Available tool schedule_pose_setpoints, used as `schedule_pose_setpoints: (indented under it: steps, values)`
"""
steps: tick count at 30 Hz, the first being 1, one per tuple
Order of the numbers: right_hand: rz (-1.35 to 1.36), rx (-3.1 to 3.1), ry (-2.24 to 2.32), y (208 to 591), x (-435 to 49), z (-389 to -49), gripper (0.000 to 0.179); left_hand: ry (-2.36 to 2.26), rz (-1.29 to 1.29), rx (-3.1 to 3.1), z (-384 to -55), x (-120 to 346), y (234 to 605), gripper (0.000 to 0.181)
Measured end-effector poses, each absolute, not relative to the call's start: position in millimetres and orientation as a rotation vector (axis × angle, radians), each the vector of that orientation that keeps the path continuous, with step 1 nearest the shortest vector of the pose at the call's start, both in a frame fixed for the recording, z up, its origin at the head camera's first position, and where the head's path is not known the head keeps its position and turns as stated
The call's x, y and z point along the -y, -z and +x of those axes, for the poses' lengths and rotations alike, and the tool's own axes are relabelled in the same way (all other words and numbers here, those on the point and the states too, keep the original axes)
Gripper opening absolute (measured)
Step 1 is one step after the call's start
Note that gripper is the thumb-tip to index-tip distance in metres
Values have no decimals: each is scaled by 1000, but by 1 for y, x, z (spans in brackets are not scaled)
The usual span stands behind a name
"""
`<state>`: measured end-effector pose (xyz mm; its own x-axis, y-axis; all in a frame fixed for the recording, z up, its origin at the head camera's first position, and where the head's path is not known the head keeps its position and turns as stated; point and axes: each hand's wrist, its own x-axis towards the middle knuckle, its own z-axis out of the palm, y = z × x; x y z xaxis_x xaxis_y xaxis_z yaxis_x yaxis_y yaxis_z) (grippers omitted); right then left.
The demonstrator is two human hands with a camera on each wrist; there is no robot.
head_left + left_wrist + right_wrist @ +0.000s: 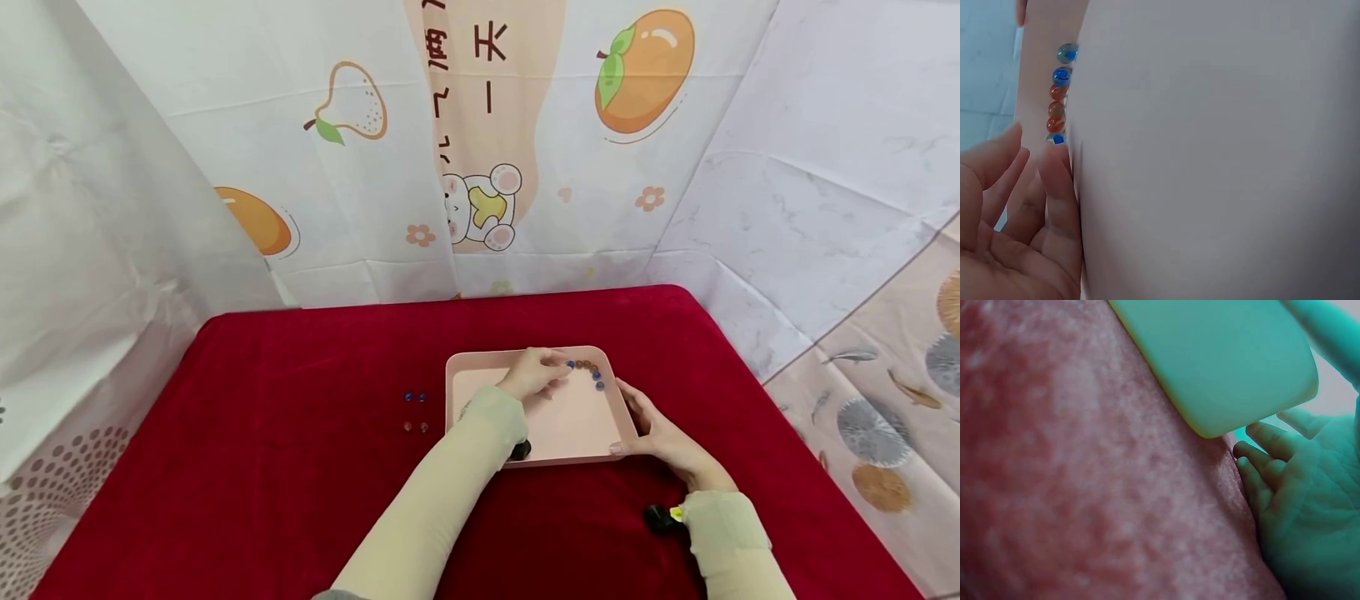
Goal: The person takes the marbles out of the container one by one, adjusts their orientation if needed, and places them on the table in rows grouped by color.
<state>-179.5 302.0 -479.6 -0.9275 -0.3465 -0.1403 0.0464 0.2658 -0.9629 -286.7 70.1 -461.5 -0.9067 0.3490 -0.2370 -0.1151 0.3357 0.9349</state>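
A shallow pink tray [540, 458] rests on the red cloth. Along its far right corner runs a curved row of blue and orange-red glass marbles [587, 365]. My left hand [534, 372] reaches into the tray at the left end of that row. In the left wrist view, a fingertip of the left hand [1029, 219] touches the blue marble [1055, 139] at the row's end, with the thumb held apart. My right hand [663, 437] holds the tray by its near right corner, thumb at the rim and fingers along the outer side wall.
Left of the tray, two blue marbles [415, 397] and two reddish marbles [416, 427] lie on the red cloth [300, 467]. Printed curtains [360, 192] stand behind the table and along both sides. Dark wrist cameras sit under both sleeves.
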Motion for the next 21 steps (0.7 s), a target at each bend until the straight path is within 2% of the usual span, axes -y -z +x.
schedule_pose_setpoints:
  steps: [12, 21]
  values:
    - [-265, -2225, 1705, 482, -302, -182, 108, -1306, 333, -2471, -288, -80, 462, 40]
    - [-246, -2226, 1695, 483, -302, -181, 108, -1001, 450, -2699, -286, -86, 464, 34]
